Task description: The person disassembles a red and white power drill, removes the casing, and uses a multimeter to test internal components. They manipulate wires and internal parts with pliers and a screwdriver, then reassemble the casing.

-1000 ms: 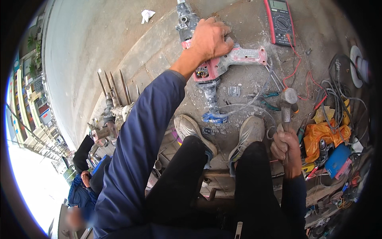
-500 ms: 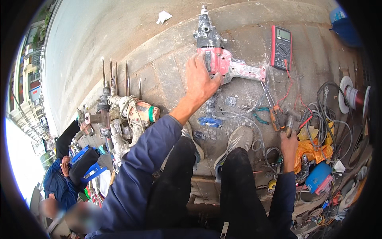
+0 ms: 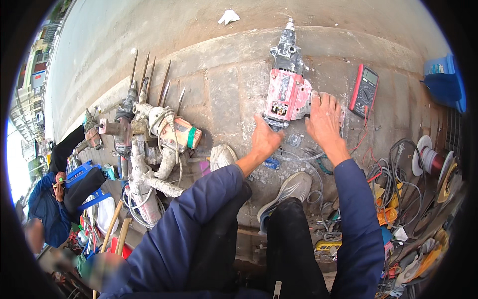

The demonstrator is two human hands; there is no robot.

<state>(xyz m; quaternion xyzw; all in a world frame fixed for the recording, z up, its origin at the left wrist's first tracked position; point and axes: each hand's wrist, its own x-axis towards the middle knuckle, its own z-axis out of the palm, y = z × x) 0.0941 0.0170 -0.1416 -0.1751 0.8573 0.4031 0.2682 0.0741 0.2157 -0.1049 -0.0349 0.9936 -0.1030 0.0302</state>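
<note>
A dusty red and black demolition hammer (image 3: 286, 92) lies on the paving ahead of me, its nose pointing away. My left hand (image 3: 266, 138) is closed around the lower end of its body, the thumb against it. Over the side handle lies my right hand (image 3: 326, 119), its fingers curled across the grip and covering most of it. Low on the red housing, a small opening (image 3: 279, 108) shows parts inside. To the right, a red multimeter (image 3: 365, 90) rests with red leads trailing toward me. A small clear piece (image 3: 295, 140) and a blue part (image 3: 272, 163) lie below the tool.
Several dusty power hammers with chisels (image 3: 149, 124) stand at the left. Cables (image 3: 398, 154), a wire spool (image 3: 433, 157) and a blue container (image 3: 445, 82) are at the right. My shoes (image 3: 289, 194) are close below. Another person (image 3: 52, 204) sits at far left.
My right hand has let go of a hand hammer and moved up onto the demolition hammer's handle. My left hand has slid from the red housing to its lower end. The view has shifted.
</note>
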